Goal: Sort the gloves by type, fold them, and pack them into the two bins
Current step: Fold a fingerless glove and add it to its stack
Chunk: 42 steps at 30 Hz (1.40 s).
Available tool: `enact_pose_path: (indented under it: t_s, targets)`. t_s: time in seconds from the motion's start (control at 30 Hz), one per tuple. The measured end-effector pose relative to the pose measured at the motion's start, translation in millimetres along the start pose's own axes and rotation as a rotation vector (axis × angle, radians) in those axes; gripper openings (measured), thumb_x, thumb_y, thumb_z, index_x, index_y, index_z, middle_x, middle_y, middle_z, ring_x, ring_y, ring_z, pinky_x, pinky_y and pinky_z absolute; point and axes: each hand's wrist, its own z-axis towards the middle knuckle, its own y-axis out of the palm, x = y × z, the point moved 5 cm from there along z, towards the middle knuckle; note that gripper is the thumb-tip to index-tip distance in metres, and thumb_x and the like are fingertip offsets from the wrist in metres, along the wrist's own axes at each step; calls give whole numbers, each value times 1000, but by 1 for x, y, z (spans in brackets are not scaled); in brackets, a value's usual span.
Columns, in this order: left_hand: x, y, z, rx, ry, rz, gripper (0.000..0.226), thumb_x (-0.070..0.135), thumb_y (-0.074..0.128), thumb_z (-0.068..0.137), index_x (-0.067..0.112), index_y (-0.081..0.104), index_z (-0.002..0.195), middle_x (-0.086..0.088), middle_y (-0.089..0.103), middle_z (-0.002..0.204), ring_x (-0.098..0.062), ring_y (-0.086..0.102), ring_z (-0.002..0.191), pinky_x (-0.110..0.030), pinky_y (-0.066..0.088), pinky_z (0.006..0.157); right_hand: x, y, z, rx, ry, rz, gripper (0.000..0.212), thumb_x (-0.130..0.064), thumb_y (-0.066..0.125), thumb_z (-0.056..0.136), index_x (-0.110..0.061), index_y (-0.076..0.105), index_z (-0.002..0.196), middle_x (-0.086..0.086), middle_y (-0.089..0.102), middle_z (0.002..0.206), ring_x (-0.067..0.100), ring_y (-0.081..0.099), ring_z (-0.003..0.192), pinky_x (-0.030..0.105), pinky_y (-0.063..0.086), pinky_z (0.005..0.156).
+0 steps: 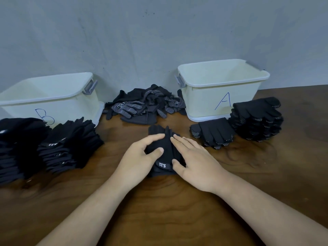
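Black glove (160, 132) marked 5.11 lies at table (159, 210) centre. The left grip (142, 157) clasps it between thumb and fingers; the right grip (193, 162), fingers straight, presses it down.

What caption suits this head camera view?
Left hand grips and right hand presses a 5.11 glove on the table; 5.11 stacks by bin B, dotted stacks by bin A, unsorted pile between.

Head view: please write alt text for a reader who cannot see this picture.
Two hands fold a black glove on a wooden table: the left hand grips it, the right hand presses it flat. Plain stacks lie before bin B, dotted stacks beside bin A, and an unsorted heap between the bins.
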Motion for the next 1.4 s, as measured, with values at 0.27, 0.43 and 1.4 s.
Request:
enact_pose_path:
  t_s: [0.27, 0.43, 1.4]
  targets:
    - [14, 6, -11, -76, 173, -135, 71, -8, 64, 100, 35, 51, 155, 18, 50, 156, -2, 47, 145, -21, 43, 115, 13, -19, -1, 287, 48, 529, 60, -44, 67, 101, -42, 45, 157, -27, 38, 160, -9, 37, 145, 26, 41, 118]
    - [14, 2, -12, -80, 201, -293, 76, -14, 65, 96, 29, 48, 157, 9, 51, 159, -12, 46, 149, -29, 41, 119, 16, -19, -2, 319, 185, 1120, 77, -34, 86, 89, -58, 43, 149, -16, 57, 147, 6, 66, 125, 30, 56, 102]
    - [12, -12, -9, -55, 250, -381, 79, -16, 61, 96, 27, 40, 160, 19, 49, 159, -4, 41, 150, -23, 38, 120, 15, -36, -8, 403, 231, 1232, 30, -34, 64, 105, -37, 62, 134, -9, 73, 127, 18, 73, 116, 42, 63, 93]
